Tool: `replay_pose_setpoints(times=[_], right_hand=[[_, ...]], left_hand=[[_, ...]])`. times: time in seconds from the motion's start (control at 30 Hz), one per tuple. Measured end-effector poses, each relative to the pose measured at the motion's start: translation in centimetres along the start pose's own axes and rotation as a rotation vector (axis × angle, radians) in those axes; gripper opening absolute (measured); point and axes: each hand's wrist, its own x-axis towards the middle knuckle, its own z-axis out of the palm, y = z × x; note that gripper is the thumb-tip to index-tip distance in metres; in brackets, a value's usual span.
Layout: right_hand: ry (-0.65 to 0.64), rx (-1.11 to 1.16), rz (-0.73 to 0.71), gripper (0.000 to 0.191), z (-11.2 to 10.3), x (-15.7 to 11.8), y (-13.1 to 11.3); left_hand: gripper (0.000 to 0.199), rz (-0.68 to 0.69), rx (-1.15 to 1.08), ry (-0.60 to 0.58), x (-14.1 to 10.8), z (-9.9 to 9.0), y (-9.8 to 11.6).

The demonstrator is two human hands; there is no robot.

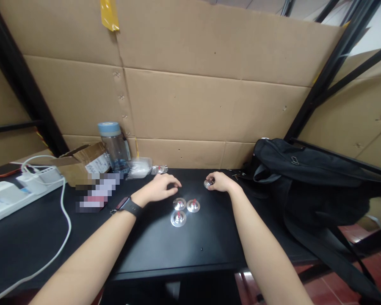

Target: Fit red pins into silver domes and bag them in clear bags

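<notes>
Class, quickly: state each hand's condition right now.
Left hand: open, nothing visible in its grasp.
Right hand: closed on a silvery disc.

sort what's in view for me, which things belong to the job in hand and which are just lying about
Likely in the job:
three round silver metal discs with red centres
another silver metal disc, in the right hand

Seemingly just lying about:
black fabric bag
clear bottle with blue lid
brown cardboard box
white power strip
clear plastic packet
</notes>
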Motion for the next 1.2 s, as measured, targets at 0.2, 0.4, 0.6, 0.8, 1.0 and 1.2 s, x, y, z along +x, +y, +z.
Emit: replay_pose_setpoints(times=[0.2,0.4,0.6,0.8,1.0,1.2], right_hand=[[0.023,-0.018,-0.019,0.049,-0.1,0.0,0.3],[0.028,0.007,0.008,0.047,-0.7,-0.4,-0.2],[0.044,0.004,0.007,0.044,-0.9,-0.6,-0.8],[0.05,-0.003,-0.044,0.042,-0.2,-0.2,-0.2],[0.042,-0.024,-0.049,0.044,-0.2,-0.2,-0.1],[0.022,-0.025,-0.017,0.044,-0.6,-0.3,0.0]], left_hand=[[0.022,0.174,-0.037,-0.132,-0.5,0.3,2.4],[0.02,0.14,-0.021,-0.145,-0.7,-0.6,1.6],[0.02,0.147,-0.015,-0.176,-0.6,-0.3,1.3],[0.046,-0.086,0.154,0.099,-0.9,-0.6,-2.8],[0.038,-0.245,0.214,0.196,-1.7,-1.0,-6.6],[0.025,-0.291,0.176,0.139,-1.3,-0.2,-5.9]])
